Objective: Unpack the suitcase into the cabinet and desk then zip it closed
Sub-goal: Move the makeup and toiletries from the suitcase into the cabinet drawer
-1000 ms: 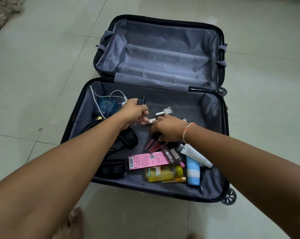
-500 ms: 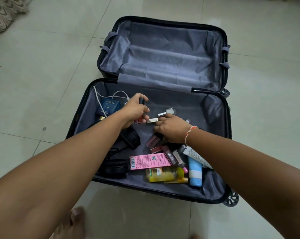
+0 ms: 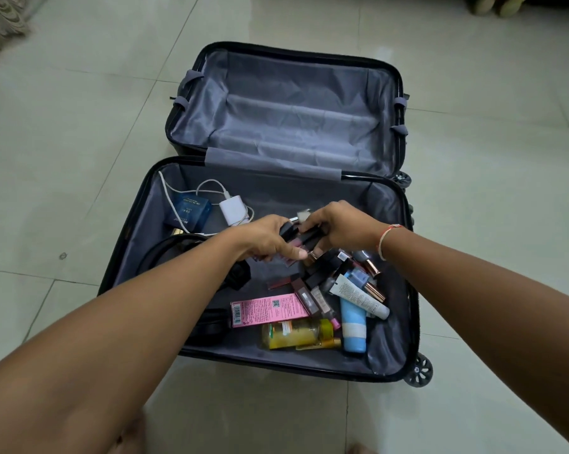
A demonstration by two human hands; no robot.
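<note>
1. Gathering is the step in hand: the left hand and the right hand meet over the middle of the near half of the suitcase, each with fingers curled round a bunch of small dark lipstick tubes.
2. Both hands are clamped on that bundle, and it looks as if tubes are being passed into one grip; exactly how many are held I cannot tell.
3. Open flat on the tiled floor, the suitcase shows a bare far half, while the near half is well stocked.
4. Loose cosmetics lie in a heap just below the hands, with a pink box, a yellow bottle and a blue tube nearer the front wall.
5. At the back left sit a blue box and a white charger with its cable, black headphones beside them.
6. Judging by what remains, the unpacking is early; neither cabinet nor desk is in view.
7. Next up, I'd say: secure the bundle in one hand so nothing slips, then lift clear and carry it off.
</note>
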